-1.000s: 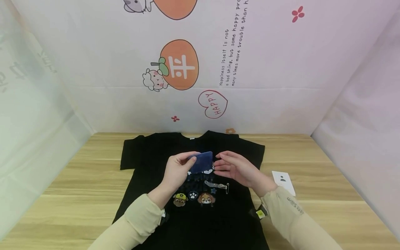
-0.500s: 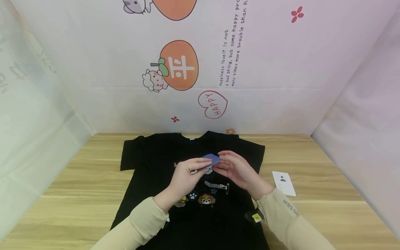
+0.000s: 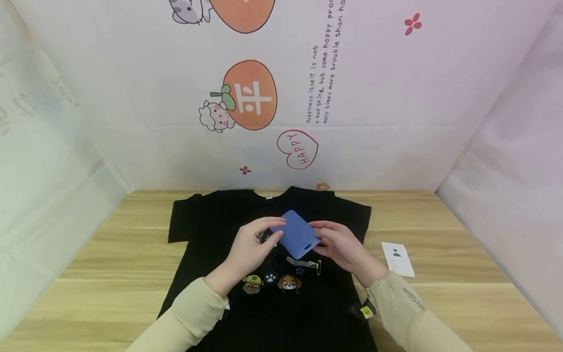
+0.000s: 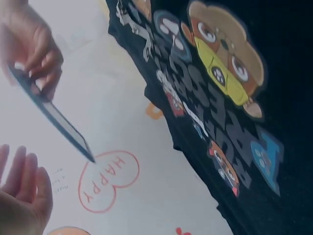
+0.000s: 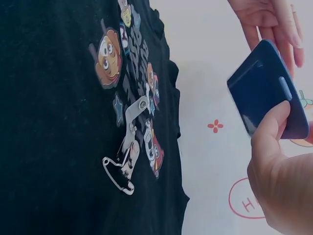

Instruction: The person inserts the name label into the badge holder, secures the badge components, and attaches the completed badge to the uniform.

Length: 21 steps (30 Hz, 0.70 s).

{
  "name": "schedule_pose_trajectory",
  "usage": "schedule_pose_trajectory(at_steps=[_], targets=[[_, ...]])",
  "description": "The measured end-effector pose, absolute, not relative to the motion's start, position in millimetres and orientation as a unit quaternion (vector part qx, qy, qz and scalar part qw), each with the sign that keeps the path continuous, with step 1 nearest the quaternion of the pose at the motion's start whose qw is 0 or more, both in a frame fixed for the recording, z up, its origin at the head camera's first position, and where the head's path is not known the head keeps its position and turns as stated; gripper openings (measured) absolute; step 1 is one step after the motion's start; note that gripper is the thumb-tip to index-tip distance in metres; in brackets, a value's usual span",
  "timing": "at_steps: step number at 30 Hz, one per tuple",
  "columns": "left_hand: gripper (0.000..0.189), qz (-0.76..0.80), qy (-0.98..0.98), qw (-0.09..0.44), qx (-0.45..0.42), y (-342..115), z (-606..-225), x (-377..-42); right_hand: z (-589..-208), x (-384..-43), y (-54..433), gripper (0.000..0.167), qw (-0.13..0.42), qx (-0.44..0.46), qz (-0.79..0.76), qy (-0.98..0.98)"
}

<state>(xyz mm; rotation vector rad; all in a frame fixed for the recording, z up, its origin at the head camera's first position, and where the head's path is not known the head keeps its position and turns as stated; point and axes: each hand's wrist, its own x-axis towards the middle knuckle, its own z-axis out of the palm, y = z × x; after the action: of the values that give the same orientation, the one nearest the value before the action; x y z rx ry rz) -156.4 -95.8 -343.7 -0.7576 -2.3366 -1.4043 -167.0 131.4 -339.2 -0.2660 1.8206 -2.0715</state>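
Note:
Above the shirt, a blue badge holder (image 3: 300, 232) with a slot near one end is pinched at that end by my right hand (image 3: 343, 244). The right thumb lies on its face beside the slot (image 5: 284, 88) in the right wrist view. My left hand (image 3: 250, 247) is at the opposite edge, fingers loosely bent. In the left wrist view, the left hand (image 4: 24, 196) is apart from the holder (image 4: 56, 120). Under the hands, a strap clip (image 5: 129, 134) with a metal safety pin lies on the black T-shirt (image 3: 281, 318), beside its cartoon dog prints.
A white card (image 3: 398, 259) with a small dark figure lies on the wooden table (image 3: 457, 293), right of the shirt. White printed sheeting (image 3: 374, 98) closes off the back and both sides.
The holder was in my left hand, then tilted nearly edge-on between both hands. Now my right hand holds it, its face turned up, and the left fingers are off it.

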Motion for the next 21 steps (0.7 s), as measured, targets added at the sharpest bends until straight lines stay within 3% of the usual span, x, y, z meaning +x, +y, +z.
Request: schedule_pose_trajectory(at_steps=[5,11,15,21], targets=[[0.026,-0.543,-0.808,0.128,-0.19,-101.5,-345.3,-161.5,-343.6,-165.6,137.6,0.038,0.194,-0.092,-0.736,0.642],[0.035,-0.595,-0.794,-0.014,-0.123,-100.5,-352.2,-167.0,-345.5,-164.5,144.7,0.025,0.219,-0.118,-0.737,0.628],[0.04,-0.639,-0.754,-0.108,-0.106,-101.0,-355.0,-167.4,-343.9,-163.4,146.5,0.026,0.229,-0.134,-0.742,0.615],[0.046,-0.675,-0.708,-0.174,-0.11,-101.9,-352.2,-166.2,-345.8,-163.8,150.0,0.029,0.239,-0.147,-0.743,0.607]])
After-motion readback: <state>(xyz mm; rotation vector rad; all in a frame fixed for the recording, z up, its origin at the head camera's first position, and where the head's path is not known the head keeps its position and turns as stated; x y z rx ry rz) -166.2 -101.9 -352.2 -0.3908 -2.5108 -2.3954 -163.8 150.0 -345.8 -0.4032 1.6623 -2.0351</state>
